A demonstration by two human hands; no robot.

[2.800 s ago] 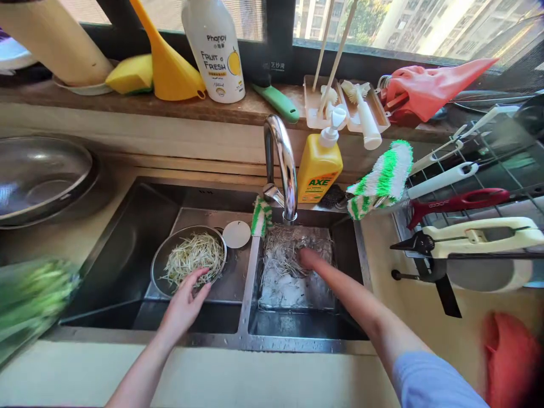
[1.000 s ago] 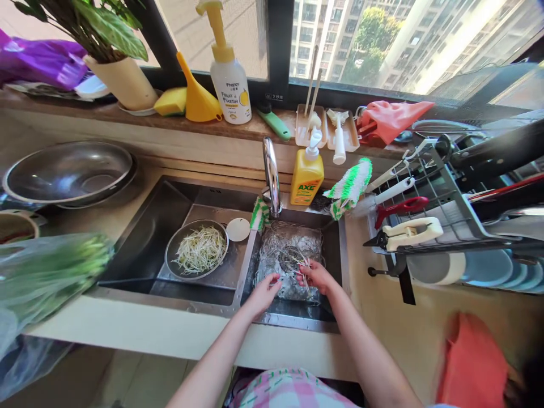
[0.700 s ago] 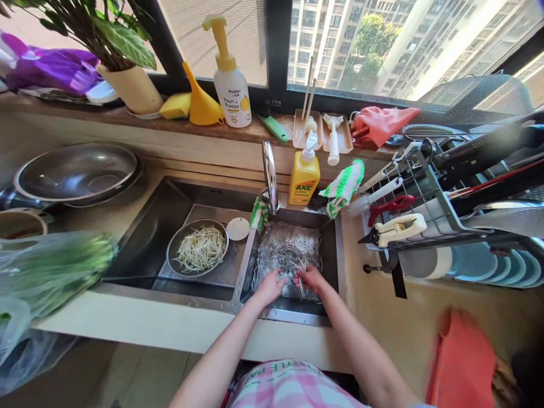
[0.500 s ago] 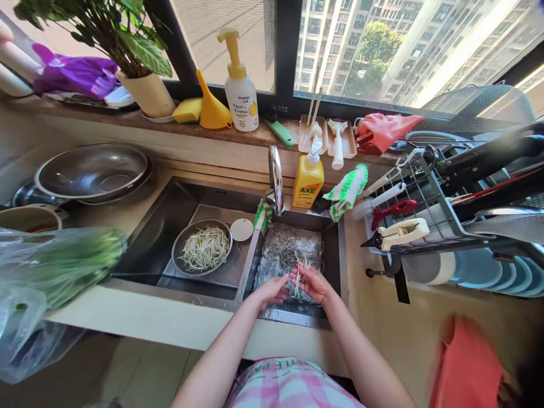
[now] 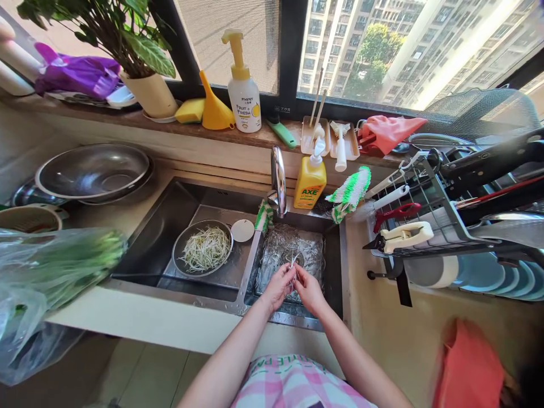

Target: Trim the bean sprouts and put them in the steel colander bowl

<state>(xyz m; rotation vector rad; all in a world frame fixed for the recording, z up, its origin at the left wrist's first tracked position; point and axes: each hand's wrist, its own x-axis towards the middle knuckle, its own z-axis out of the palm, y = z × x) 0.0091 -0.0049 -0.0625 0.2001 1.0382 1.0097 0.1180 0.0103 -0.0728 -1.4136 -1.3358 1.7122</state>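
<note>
Over the right sink basin, my left hand and my right hand meet at the fingertips. Both are closed on a few thin white bean sprouts, whose ends poke up above the fingers. Below them, water and loose sprout bits lie over the basin floor. To the left, a round metal bowl holds a heap of bean sprouts. It stands on the ledge of the left basin, beside a small white disc.
A chrome faucet rises behind the basins, near a yellow soap bottle. At right stands a dish rack with knives and scissors. A plastic bag of greens lies at left, in front of a large pan.
My left hand has moved up and right to join my right hand, which shifted slightly left. The fingertips now come together on the sprouts. The view has shifted a little.
</note>
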